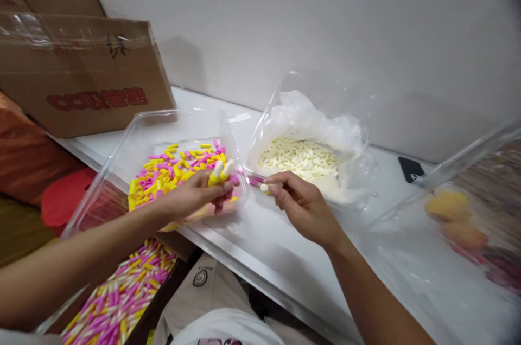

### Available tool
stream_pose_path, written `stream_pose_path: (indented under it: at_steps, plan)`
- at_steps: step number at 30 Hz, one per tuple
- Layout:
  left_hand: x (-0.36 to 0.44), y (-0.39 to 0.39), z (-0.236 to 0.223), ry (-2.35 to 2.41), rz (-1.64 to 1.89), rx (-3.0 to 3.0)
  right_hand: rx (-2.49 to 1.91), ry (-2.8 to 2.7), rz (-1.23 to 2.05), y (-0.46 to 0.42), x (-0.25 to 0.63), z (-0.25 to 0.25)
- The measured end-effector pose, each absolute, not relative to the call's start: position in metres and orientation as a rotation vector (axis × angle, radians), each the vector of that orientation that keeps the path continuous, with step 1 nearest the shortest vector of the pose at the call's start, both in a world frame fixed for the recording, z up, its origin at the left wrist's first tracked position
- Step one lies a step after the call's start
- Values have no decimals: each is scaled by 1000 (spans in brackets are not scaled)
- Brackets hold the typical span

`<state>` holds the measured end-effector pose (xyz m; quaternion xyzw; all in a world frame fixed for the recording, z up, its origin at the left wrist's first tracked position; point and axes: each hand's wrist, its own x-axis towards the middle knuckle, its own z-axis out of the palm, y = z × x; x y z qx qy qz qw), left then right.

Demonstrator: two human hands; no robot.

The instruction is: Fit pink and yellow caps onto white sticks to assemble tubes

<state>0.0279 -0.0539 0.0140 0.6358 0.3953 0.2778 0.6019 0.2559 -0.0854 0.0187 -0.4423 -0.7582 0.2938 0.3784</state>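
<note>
My left hand (199, 193) is closed around short yellow tubes (215, 178) with white sticks poking out of their tops; something pink, partly blurred, shows beside its fingertips. It is over the right side of a clear plastic bin (138, 117) holding loose yellow and pink tubes (163, 179). Between the thumb and fingers of my right hand (303, 206) is a small white stick (264, 188), with a pink tube (255, 180) right beside it. Behind that hand, a second clear bin (254, 144), lined with a plastic bag (309, 112), contains many white sticks (297, 156).
Below the table edge at left, a box holds many filled pink and yellow tubes (118, 296). Cardboard cartons (81, 74) stand at back left. A black phone-like object (410, 170) lies on the white table (277, 263). Another clear container (456, 166) occupies the right side.
</note>
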Motion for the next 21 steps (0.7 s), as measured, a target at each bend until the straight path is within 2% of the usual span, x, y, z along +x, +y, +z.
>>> stream_pose_path:
  at_steps: [8,14,17,19,21]
  plan:
    - [51,-80,17,820,485,1535,-1054,-1952,904,-99,258,21]
    - [50,-98,11,850,649,2340,-1160,-1796,933,-121,242,11]
    - [50,-103,2,956,487,2694,-1287,-1527,1123,-127,227,-5]
    - [46,-99,-1,1016,318,2728,-1289,-1474,1272,-125,223,-12]
    - [35,-86,-1,1066,293,2626,-1261,-1577,1295,-118,228,-12]
